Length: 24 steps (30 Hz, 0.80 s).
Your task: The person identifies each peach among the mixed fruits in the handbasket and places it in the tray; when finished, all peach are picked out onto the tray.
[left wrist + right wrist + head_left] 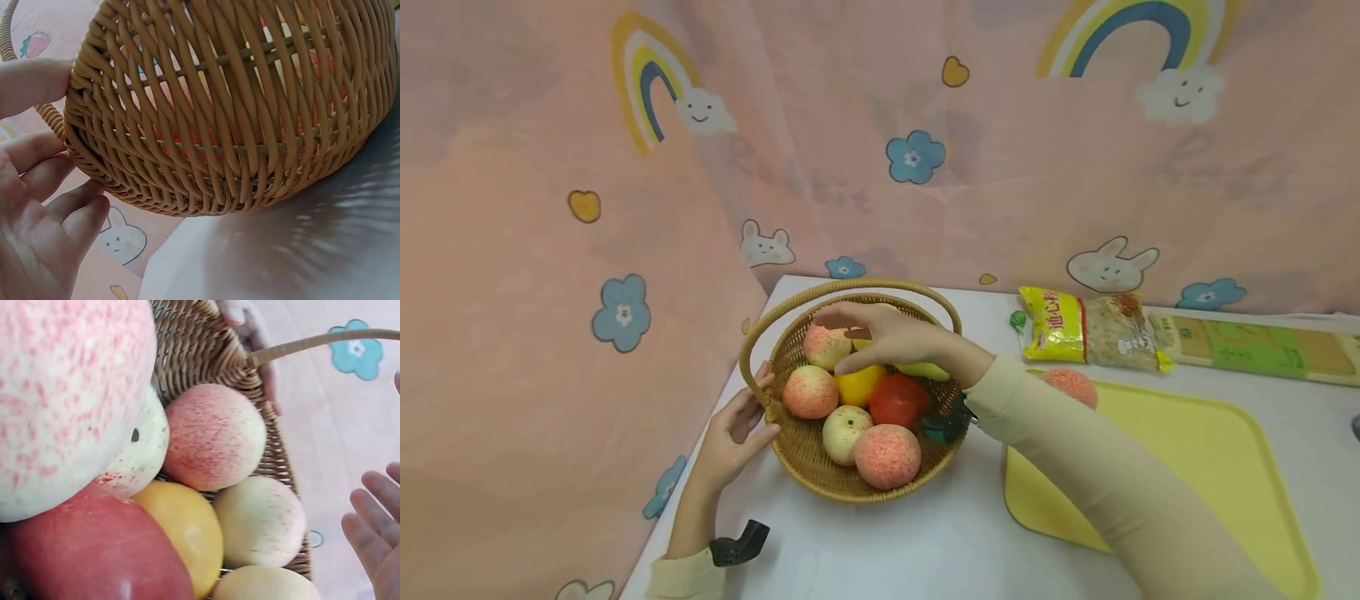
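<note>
A wicker basket with a tall arched handle holds imitation fruit. In it are several pink-speckled peaches, a pale cream fruit, an orange-yellow fruit and a large red fruit. My left hand holds the basket's left rim beside the handle's foot. Its thumb and fingertips rest against the weave in the left wrist view. My right hand hovers over the fruit at the back, fingers extended and holding nothing. The right forearm covers part of the basket's right side.
To the right lies a yellow tray with a pink-speckled round fruit at its corner. Behind it are a yellow food packet, a long green-labelled pack and a small green-wrapped lollipop. A patterned pink cloth hangs behind.
</note>
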Tool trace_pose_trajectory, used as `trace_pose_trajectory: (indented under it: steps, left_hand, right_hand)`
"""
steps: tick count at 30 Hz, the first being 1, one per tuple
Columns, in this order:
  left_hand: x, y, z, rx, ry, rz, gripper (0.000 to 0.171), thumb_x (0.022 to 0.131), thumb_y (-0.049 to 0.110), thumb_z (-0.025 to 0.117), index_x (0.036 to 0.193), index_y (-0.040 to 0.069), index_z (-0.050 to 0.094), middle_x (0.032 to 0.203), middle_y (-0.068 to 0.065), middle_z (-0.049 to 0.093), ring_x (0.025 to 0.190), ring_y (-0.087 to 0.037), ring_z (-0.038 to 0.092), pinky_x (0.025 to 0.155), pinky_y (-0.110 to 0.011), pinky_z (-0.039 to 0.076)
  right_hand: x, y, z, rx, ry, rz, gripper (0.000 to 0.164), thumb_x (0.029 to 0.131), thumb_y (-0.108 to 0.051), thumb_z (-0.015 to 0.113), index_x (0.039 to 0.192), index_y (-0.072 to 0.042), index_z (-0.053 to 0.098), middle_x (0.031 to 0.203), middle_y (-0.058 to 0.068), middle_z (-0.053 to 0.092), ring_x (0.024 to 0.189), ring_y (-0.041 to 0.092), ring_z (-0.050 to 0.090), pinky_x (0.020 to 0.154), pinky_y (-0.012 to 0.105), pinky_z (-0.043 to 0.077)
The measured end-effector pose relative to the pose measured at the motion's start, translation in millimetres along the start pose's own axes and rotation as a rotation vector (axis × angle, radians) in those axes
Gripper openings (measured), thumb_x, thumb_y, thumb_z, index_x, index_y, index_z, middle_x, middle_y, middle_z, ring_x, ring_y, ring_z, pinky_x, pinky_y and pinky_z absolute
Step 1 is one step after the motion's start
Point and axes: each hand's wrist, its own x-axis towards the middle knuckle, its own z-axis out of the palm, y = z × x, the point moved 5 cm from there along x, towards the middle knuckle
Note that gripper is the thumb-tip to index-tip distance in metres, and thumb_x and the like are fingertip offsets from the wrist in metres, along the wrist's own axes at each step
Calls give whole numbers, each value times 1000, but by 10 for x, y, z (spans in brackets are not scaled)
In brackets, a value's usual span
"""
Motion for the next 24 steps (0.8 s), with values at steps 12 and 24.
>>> trace_pose_trajectory:
  steps: [12,24]
  left_hand:
    - [9,-28,13,32,16,23,61,80,-17,59,137,-12,38,153,-28,22,138,-9,35,108,-18,34]
    - [-26,-12,-1,21,15,27,60,81,-17,58,137,-12,38,152,-28,21,139,-12,35,108,-18,34]
  right_hand:
    - [239,227,291,22,-249,75,70,87,-12,68,146,-2,32,152,11,33,141,26,31,116,38,28]
    - [278,297,395,-269,-316,78,74,86,-21,70,148,-14,32,153,1,33,141,16,28,116,35,27]
